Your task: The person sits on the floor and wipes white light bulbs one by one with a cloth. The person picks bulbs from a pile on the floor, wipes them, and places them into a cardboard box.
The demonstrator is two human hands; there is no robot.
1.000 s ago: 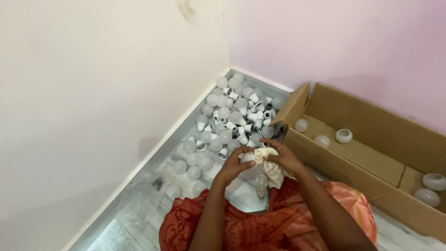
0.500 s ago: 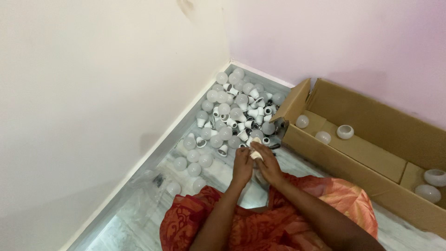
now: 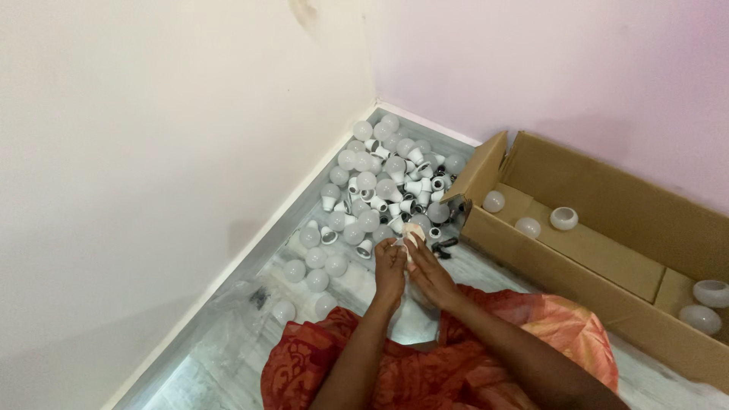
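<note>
My left hand (image 3: 389,264) and my right hand (image 3: 431,272) are pressed together over my lap, both closed around a small white bulb part (image 3: 412,231) that sticks out above the fingertips. Just beyond the hands a large heap of white bulbs and bulb housings (image 3: 383,182) lies on the floor in the room's corner. My orange patterned garment (image 3: 456,357) covers my knees beneath my forearms.
An open cardboard box (image 3: 607,258) lies to the right with several white bulb domes inside, such as one ring-shaped dome (image 3: 563,219). A cream wall is on the left, a pink wall behind. Crumpled clear plastic (image 3: 243,304) lies on the floor at the left.
My hands have closed together and lowered towards my lap. The white piece that they held spread apart a second ago is now squeezed between them.
</note>
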